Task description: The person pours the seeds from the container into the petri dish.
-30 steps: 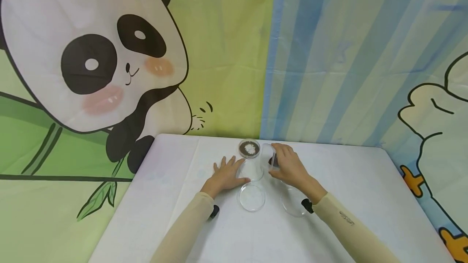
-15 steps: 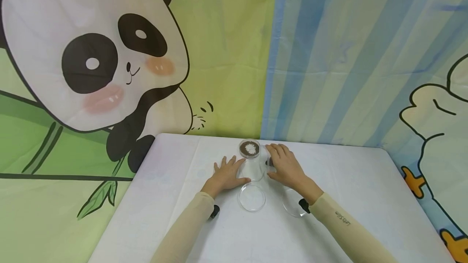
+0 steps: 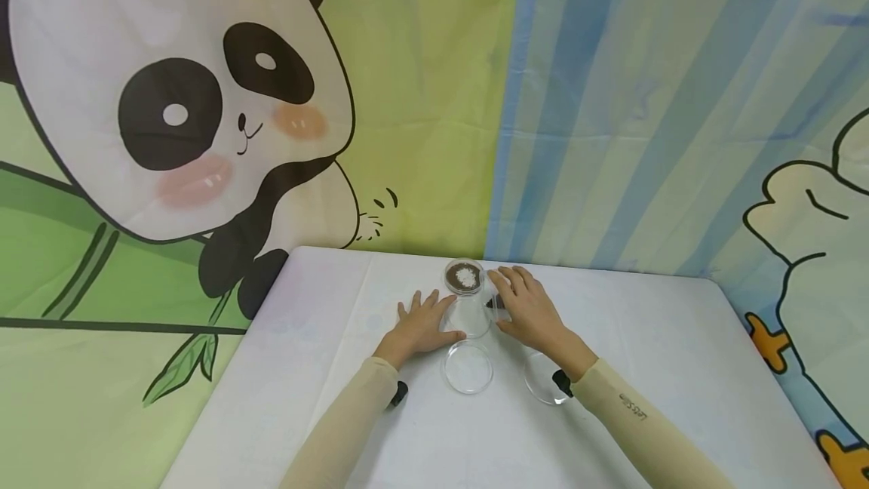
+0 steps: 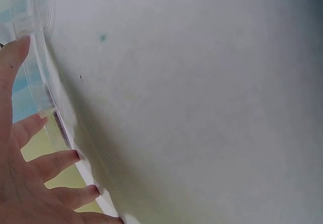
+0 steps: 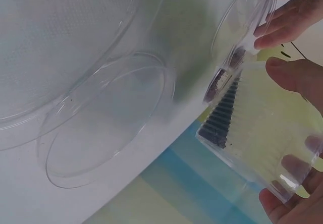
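My left hand lies spread on the table, thumb and index finger touching the left edge of a clear petri dish. My right hand grips a clear ribbed plastic tub between thumb and fingers. The tub is tipped on its side toward that dish, with dark grains gathered at its lower end. In the right wrist view, the tub's mouth is right at the dish's rim. Just beyond, another petri dish contains a dark brown layer with a white patch in its middle.
Nearer to me stands a third clear dish. A larger clear round lid or dish lies to the right, partly under my right wrist. The white table ends at a printed cloth backdrop behind the dishes.
My right hand has shifted slightly left, bringing the tub closer to the middle dish, and the dark grains have moved left with it. My left hand has stayed in place.
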Demonstrator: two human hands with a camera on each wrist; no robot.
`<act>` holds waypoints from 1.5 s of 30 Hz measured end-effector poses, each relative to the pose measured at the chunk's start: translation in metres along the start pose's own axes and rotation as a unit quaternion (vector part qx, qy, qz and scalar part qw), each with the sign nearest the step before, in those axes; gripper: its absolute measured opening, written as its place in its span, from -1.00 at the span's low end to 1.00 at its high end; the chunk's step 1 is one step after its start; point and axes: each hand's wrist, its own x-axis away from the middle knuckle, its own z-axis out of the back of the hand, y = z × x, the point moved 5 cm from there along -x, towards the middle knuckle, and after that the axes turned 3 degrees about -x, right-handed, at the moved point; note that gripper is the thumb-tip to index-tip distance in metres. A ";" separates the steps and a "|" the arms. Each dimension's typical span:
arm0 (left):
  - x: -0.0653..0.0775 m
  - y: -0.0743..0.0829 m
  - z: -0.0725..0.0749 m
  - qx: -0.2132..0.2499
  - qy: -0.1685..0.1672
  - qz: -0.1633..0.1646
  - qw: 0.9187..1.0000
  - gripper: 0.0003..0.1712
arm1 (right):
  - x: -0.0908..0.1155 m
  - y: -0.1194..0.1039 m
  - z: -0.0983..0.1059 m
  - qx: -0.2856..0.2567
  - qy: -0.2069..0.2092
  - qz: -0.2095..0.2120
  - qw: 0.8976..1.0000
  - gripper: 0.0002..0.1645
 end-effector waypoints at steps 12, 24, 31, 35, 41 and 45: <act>0.000 0.001 0.002 -0.007 0.003 -0.001 1.000 -0.02 | -0.002 -0.004 0.002 0.019 0.010 0.015 1.000 0.23; -0.003 0.000 0.000 -0.009 0.008 -0.005 1.000 -0.01 | -0.003 -0.006 0.001 0.020 -0.007 0.012 1.000 0.22; -0.002 0.000 0.000 -0.005 0.009 -0.004 1.000 -0.01 | -0.003 -0.008 0.001 0.025 -0.003 0.016 1.000 0.22; -0.002 0.000 -0.001 -0.007 0.009 -0.003 1.000 0.00 | -0.003 -0.010 0.002 0.023 0.009 0.023 0.999 0.21; -0.002 0.000 -0.001 -0.003 0.009 -0.004 1.000 -0.01 | -0.003 -0.012 0.002 0.021 0.012 0.023 0.999 0.21; -0.002 0.000 -0.001 -0.002 0.009 -0.006 1.000 -0.01 | -0.002 -0.010 0.001 0.012 -0.003 0.006 1.000 0.24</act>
